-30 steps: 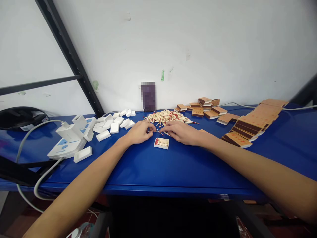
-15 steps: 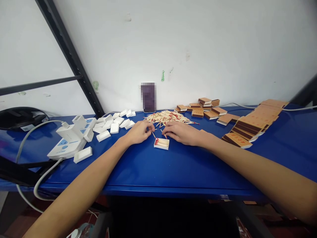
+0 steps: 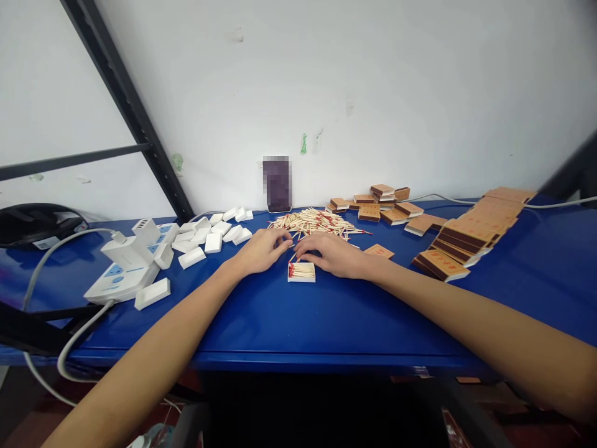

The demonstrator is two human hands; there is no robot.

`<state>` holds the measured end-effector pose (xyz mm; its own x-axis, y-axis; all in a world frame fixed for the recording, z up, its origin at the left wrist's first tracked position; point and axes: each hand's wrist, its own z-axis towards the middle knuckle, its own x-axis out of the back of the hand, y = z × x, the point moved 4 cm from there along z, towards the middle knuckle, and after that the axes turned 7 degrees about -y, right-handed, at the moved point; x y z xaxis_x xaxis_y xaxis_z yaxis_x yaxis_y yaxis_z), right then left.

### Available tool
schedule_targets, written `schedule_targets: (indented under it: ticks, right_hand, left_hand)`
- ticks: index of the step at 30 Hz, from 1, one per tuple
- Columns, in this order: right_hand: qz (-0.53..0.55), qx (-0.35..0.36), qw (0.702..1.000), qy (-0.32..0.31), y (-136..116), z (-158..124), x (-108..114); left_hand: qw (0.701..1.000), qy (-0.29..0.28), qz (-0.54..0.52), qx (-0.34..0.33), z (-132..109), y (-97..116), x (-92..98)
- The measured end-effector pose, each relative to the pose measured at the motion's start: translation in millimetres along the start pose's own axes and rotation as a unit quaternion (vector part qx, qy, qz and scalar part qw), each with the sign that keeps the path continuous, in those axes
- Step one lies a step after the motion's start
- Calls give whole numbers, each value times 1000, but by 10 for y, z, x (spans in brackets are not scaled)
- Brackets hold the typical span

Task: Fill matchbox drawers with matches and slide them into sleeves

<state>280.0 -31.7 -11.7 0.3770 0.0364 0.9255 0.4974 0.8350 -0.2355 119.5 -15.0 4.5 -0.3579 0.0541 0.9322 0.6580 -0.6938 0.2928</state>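
A small white matchbox tray (image 3: 301, 279) lies on the blue tabletop, partly filled with red-tipped matches (image 3: 303, 270) laid side by side. My right hand (image 3: 330, 254) is just behind and right of the tray, its fingertips pinching a match (image 3: 293, 256) over the tray's back left corner. To the left, my left hand (image 3: 263, 250) has thumb and forefinger brought together; whatever they may hold is too small to make out. Directly behind both hands spreads a heap of loose matches (image 3: 319, 221).
White empty trays (image 3: 213, 242) are grouped at the left, near a power strip (image 3: 122, 281) with plugs and cables. Brown matchbox sleeves (image 3: 482, 218) are stacked on the right. A sleeve (image 3: 380, 251) lies behind my right forearm. A pixelated dark device (image 3: 278, 183) leans against the wall.
My right hand has moved slightly left and closer to the tray, bringing its match over the corner. My left fingertips have lifted away from the tray. The view has shifted slightly.
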Motion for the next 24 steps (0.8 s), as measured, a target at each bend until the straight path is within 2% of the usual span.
schedule_targets:
  ticks: [7, 14, 18, 24]
  right_hand:
    - [26, -23, 999, 17, -18, 23, 11]
    - [91, -96, 989, 62, 3, 34, 25]
    - [93, -100, 988, 69, -7, 35, 35]
    - [54, -87, 991, 87, 9, 38, 22]
  left_hand:
    - [1000, -31, -2, -5, -29, -20, 53]
    - [996, -51, -60, -40, -32, 67, 31]
    - [991, -57, -119, -35, -32, 62, -2]
    - [988, -38, -146, -44, -14, 73, -31]
